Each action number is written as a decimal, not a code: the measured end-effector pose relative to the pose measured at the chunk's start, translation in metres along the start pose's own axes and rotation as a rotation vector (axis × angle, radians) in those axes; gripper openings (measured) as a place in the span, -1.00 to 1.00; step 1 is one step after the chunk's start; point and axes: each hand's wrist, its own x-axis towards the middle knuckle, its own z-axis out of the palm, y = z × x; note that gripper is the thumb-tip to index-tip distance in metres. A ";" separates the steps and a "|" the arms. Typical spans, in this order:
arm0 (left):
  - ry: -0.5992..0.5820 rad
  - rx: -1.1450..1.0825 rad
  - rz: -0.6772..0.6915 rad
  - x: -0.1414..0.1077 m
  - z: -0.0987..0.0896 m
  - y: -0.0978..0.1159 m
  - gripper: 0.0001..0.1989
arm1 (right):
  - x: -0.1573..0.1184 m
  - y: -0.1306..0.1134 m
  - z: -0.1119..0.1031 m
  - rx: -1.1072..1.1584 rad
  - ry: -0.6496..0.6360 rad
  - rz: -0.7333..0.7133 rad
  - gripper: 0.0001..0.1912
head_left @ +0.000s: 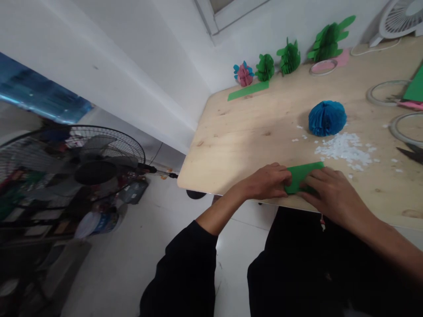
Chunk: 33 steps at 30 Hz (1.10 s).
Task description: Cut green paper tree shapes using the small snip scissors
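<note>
A piece of green paper (301, 174) lies between my hands at the table's front edge. My left hand (269, 181) grips its left end, fingers closed on it. From the other side my right hand (325, 189) has its fingers curled over the paper's right part; the fingertips are partly hidden. Just beyond the paper is a scatter of small white paper bits (346, 149). Behind the bits sits a round blue honeycomb paper ball (327, 118).
Paper figures, one pink and blue (244, 75) and several green (291, 57), stand along the wall. A green strip (248, 91) lies before them. Tape rolls (386, 93) and dark scissors (411, 153) are at right. A white fan (401, 20) stands behind; a floor fan (95, 171) is left.
</note>
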 end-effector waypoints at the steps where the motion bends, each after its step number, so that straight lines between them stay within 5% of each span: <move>1: 0.003 -0.016 -0.004 0.000 -0.001 0.000 -0.88 | 0.000 0.000 0.000 0.006 0.000 -0.003 -0.79; 33: 0.005 -0.064 -0.109 0.014 -0.012 0.000 -0.87 | 0.011 0.003 -0.001 0.134 -0.045 0.026 -0.77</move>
